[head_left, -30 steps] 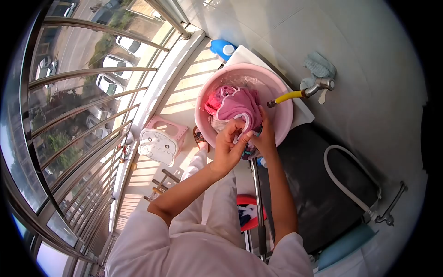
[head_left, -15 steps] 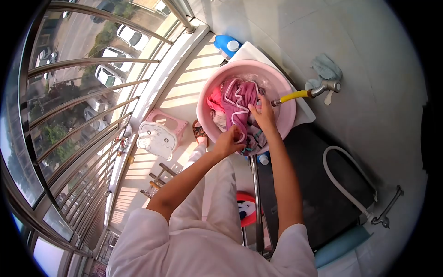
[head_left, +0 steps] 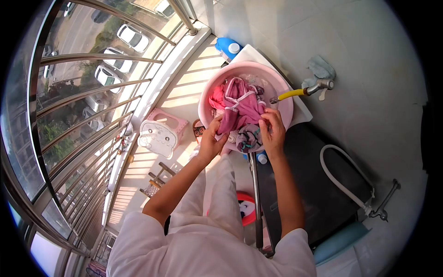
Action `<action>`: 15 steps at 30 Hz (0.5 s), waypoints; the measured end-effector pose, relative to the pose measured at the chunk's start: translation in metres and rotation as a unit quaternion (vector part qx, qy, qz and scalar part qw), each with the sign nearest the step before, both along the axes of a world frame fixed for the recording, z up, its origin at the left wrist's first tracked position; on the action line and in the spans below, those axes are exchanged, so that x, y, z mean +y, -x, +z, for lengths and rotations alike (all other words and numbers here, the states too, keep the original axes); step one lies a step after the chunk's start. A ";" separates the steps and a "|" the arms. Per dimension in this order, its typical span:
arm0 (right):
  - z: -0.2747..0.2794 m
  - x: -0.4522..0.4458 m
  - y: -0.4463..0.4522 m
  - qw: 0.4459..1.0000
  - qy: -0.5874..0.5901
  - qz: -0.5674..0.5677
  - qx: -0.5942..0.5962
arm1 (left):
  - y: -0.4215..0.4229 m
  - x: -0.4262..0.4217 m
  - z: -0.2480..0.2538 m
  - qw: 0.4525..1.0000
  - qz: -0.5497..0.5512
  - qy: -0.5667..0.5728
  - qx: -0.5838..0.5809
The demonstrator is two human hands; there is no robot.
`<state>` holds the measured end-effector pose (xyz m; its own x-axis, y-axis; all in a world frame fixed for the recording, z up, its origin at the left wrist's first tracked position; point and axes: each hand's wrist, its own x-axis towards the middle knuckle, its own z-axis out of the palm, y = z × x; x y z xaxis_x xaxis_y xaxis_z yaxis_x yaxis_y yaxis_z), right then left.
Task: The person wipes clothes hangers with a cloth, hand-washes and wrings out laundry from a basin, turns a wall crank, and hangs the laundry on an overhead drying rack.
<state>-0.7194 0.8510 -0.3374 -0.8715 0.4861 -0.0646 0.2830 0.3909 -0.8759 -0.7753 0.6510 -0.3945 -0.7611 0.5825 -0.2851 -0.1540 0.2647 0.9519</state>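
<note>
A mauve garment with white trim (head_left: 242, 104) is spread between my hands over the pink basin (head_left: 203, 108). My left hand (head_left: 213, 139) is closed on its near left edge at the basin's rim. On the right, my right hand (head_left: 273, 130) pinches another edge of it. Below the garment, between my hands, lies a bunched grey patterned cloth (head_left: 249, 138). A bright pink cloth (head_left: 217, 98) sits at the basin's left side. Sudsy water shows at the far side.
A tap (head_left: 323, 85) with a yellow hose (head_left: 291, 94) reaches over the basin's right rim. A blue bottle (head_left: 227, 47) stands behind. To the left are a pink and white folding stool (head_left: 159, 138) and metal railings (head_left: 97, 56). A black surface (head_left: 300, 177) lies at right.
My hands have moved apart and the mauve garment, bunched lengthwise before, is now spread wider between them. My left hand shifted left, and the grey patterned cloth shows more.
</note>
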 end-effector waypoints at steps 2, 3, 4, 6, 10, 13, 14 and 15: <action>0.036 -0.001 -0.006 0.999 0.005 0.028 0.027 | 0.008 0.016 0.042 0.998 -0.003 -0.056 0.030; 0.054 -0.003 -0.005 0.997 -0.007 0.062 0.048 | 0.011 0.027 0.061 0.995 -0.012 -0.088 0.035; 0.073 -0.007 -0.002 0.993 -0.020 0.096 0.070 | 0.011 0.034 0.076 0.992 -0.040 -0.120 0.000; 0.109 -0.008 -0.002 0.986 -0.040 0.124 0.102 | 0.016 0.052 0.115 0.986 -0.038 -0.144 -0.072; 0.156 0.007 -0.031 0.970 -0.084 0.086 0.211 | 0.024 0.069 0.174 0.953 -0.058 -0.297 -0.010; 0.138 0.007 -0.042 0.955 -0.090 -0.177 0.221 | 0.023 0.077 0.221 0.927 -0.067 -0.368 -0.027; 0.138 0.003 -0.031 0.955 0.010 -0.229 0.189 | 0.017 0.079 0.224 0.918 -0.066 -0.389 -0.038; 0.130 0.002 -0.024 0.964 0.081 -0.198 0.158 | 0.011 0.080 0.227 0.909 -0.064 -0.409 -0.049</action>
